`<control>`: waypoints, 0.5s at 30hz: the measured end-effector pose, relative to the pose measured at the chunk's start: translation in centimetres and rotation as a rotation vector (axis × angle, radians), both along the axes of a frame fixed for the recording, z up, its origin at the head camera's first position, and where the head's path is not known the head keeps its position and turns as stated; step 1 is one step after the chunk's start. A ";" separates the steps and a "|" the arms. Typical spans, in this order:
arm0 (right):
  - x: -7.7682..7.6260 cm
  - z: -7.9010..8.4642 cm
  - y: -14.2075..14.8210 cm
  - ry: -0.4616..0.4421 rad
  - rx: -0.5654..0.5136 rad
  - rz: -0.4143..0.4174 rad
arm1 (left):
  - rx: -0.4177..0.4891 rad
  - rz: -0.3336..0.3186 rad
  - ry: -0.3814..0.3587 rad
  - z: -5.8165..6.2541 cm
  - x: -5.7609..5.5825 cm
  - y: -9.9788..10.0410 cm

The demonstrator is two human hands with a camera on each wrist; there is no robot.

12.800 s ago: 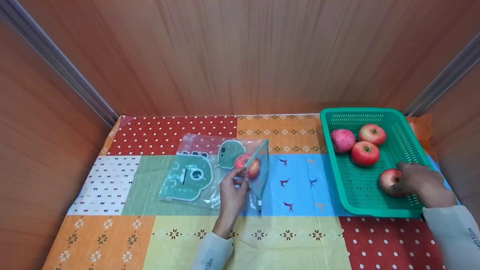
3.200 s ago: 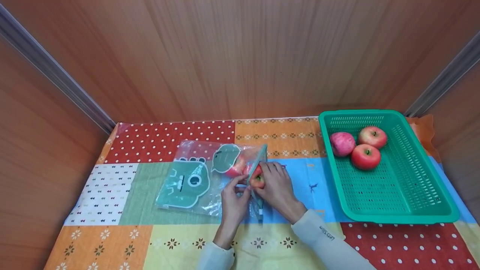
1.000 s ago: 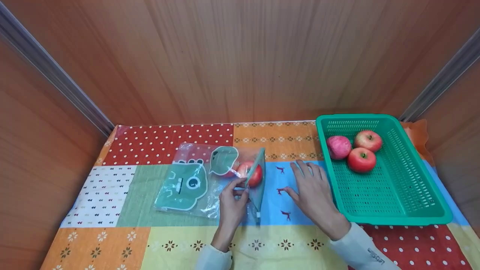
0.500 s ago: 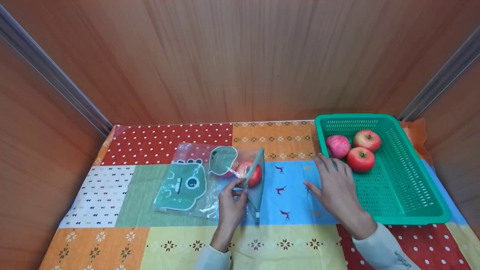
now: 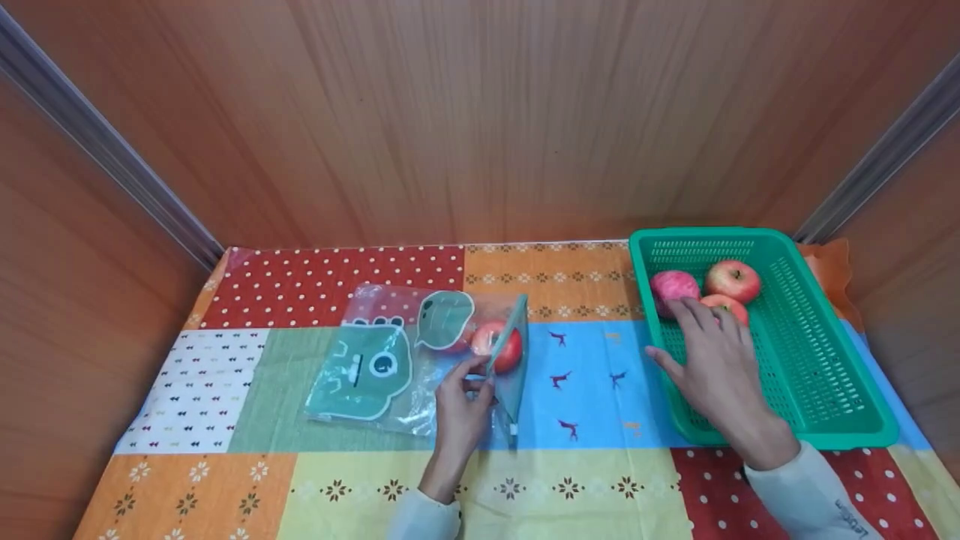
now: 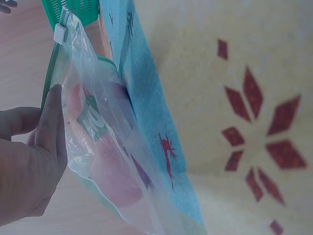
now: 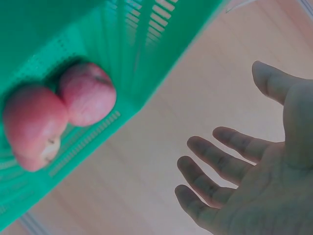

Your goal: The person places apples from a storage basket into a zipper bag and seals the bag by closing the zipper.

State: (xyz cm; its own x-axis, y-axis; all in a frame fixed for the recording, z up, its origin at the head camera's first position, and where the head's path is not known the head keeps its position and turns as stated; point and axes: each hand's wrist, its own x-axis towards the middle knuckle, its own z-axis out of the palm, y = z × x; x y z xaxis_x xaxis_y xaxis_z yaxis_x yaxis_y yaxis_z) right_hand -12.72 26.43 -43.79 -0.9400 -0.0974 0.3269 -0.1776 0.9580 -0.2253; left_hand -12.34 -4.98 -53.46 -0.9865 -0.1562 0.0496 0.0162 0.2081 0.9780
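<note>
A clear zip bag [image 5: 420,397] with green cartoon prints lies on the patchwork cloth. My left hand [image 5: 463,405] pinches the edge of its mouth between thumb and fingers, and the left wrist view shows the green zip strip with a white slider [image 6: 59,33]. Inside the bag one red apple [image 5: 508,352] sits near the opening, with more red fruit behind it. My right hand [image 5: 716,375] hangs over the near left part of the green basket [image 5: 885,420], fingers spread and holding nothing. Below its fingertips are a pinkish apple [image 5: 675,286] and a red apple [image 5: 726,304], partly hidden.
Another apple [image 5: 733,280] lies behind those two in the basket. The patchwork cloth [image 5: 360,480] covers the table. Wooden panels [image 5: 480,120] rise at the back and both sides. A piece of orange cloth [image 5: 829,277] shows beyond the basket's far right side.
An apple was taken from the basket by my right hand and put into the bag. That hand then let go and moved right, over the basket. My left hand stays at the bag's mouth.
</note>
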 end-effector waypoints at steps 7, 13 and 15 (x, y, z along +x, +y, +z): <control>-0.6 0.3 1.7 0.009 -0.017 -0.021 | 0.028 -0.008 0.012 0.0 0.0 0.0; -1.4 0.8 3.0 -0.032 -0.020 -0.049 | 0.025 -0.008 0.018 -0.1 0.1 -0.1; -1.7 0.9 3.5 -0.056 -0.024 -0.059 | 0.017 -0.006 0.012 -0.1 0.1 -0.1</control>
